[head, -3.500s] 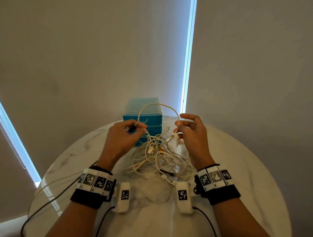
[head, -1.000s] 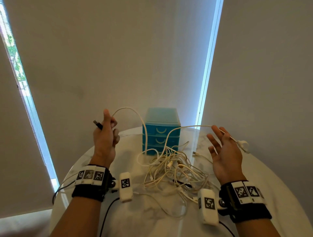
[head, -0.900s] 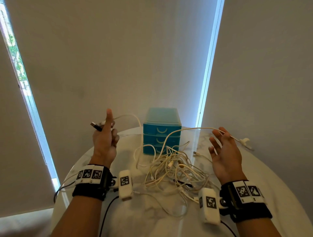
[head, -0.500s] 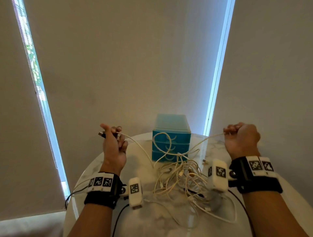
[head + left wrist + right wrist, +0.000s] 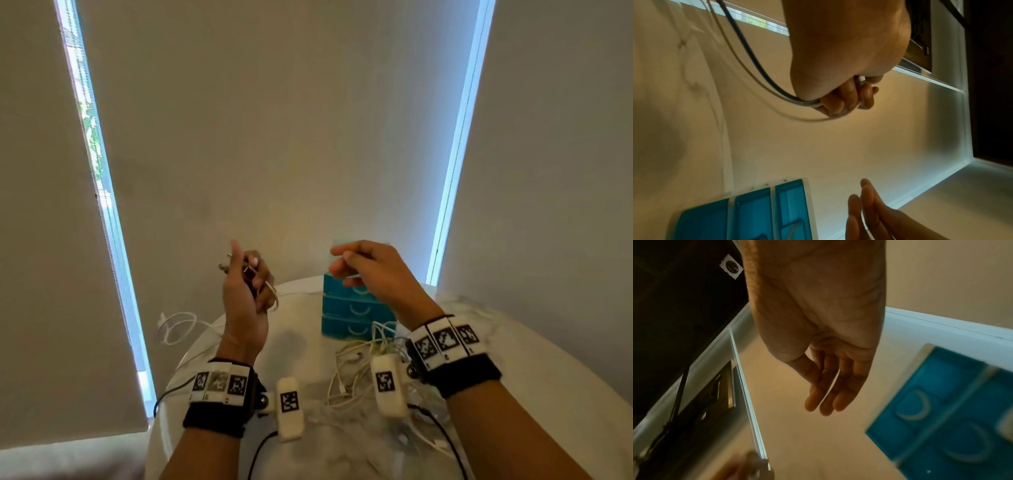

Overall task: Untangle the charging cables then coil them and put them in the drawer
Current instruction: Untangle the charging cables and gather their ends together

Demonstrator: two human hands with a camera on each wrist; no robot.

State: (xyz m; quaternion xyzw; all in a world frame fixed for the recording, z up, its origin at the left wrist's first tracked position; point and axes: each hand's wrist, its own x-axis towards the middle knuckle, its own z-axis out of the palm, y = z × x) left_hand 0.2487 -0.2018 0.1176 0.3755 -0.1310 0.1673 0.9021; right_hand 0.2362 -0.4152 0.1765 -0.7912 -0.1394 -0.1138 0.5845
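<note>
Now right hand empty, fingers loose; left hand still grips freed cable.

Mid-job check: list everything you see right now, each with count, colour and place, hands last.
Freed cable: one, white, coiled in the left hand, tail looping off the table's left edge.
Tangled cables: several, white, heaped on the table under the right wrist.
Drawer unit: one, teal, three closed drawers, at the table's back.
Table: one, white marble, round.
Blinds: pale, behind the table.
Wrist cameras: two, white, on black bands.
Left hand: grips the coil.
Right hand: open, raised, holding nothing.
</note>
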